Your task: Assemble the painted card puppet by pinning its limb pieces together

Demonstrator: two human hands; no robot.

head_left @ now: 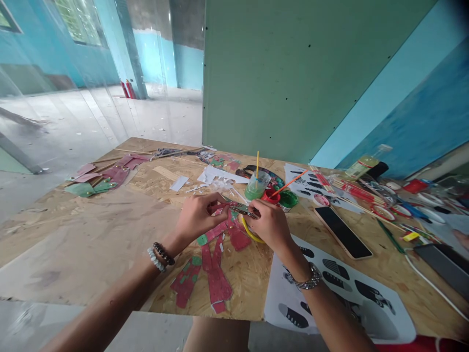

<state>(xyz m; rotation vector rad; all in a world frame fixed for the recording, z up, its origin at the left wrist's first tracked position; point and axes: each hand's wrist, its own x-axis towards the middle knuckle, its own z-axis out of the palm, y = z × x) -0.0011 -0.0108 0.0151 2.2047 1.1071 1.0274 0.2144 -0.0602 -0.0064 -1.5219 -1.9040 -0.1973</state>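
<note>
R hand (271, 222) held metal tool (242, 210); L hand (200, 215) by its tip, couldn't tell grip; prob. joining red pieces (218, 281) below; next needed steadiness.

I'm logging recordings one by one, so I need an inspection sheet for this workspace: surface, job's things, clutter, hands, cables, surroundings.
Surface: wooden tabletop, partly covered at left by a pale sheet.
Job's things: red pieces, some with green patches; a slim metal tool, exact type unclear.
Clutter: red paint pot, green paint pot, cup with a stick in it, phone, printed sheet.
Hands: right hand grips the tool; left hand is at its other end, hold unclear.
Cables: white cable at right.
Surroundings: green panel behind the table; blue wall at right.
</note>
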